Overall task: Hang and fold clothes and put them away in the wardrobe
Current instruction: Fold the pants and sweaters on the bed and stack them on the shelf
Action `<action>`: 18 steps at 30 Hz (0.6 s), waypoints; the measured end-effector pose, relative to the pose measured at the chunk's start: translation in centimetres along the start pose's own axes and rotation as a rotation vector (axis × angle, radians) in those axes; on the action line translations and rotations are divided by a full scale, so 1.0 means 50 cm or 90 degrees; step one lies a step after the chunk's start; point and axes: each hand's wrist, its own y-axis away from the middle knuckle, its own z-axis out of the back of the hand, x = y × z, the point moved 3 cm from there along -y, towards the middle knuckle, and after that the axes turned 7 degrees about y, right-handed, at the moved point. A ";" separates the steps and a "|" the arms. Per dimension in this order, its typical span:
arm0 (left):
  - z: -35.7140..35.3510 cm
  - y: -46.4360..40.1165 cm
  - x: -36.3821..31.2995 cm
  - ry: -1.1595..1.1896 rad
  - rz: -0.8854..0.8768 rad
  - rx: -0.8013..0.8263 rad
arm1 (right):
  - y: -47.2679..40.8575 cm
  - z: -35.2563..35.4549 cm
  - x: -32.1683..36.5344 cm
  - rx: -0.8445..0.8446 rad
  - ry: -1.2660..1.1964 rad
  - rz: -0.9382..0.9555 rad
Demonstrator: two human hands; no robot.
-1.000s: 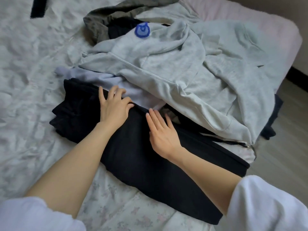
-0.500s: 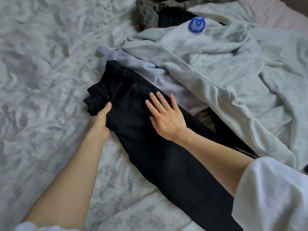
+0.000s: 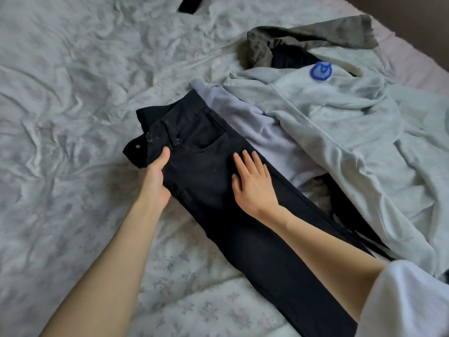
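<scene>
Black jeans (image 3: 209, 181) lie folded lengthwise on the bed, waistband toward the upper left, legs running to the lower right. My left hand (image 3: 156, 177) grips the jeans' left edge just below the waistband, thumb on top and fingers hidden under the cloth. My right hand (image 3: 252, 181) rests flat on the jeans near the front pocket, fingers straight. A pale lilac garment (image 3: 252, 127) lies beside the jeans. A light grey hoodie (image 3: 340, 132) with a blue patch (image 3: 320, 71) is heaped to the right.
The bed is covered by a crumpled white floral sheet (image 3: 73, 117). An olive-green garment (image 3: 303, 37) and a dark one lie behind the hoodie. A black item (image 3: 190, 4) sits at the top edge. The bed's far right edge shows pink.
My left hand left the top of the jeans and took hold of their left edge near the waistband. The waistband now lies spread out. My right hand slid up toward the pocket.
</scene>
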 end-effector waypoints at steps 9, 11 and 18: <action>0.128 0.060 0.006 0.035 0.053 -0.011 | 0.093 -0.080 0.148 0.061 -0.068 0.054; 0.106 0.055 -0.006 0.044 0.052 0.043 | 0.103 -0.070 0.144 0.010 -0.102 0.068; 0.060 0.027 -0.034 -0.020 -0.039 0.059 | 0.100 0.007 0.129 -0.012 -0.446 -0.071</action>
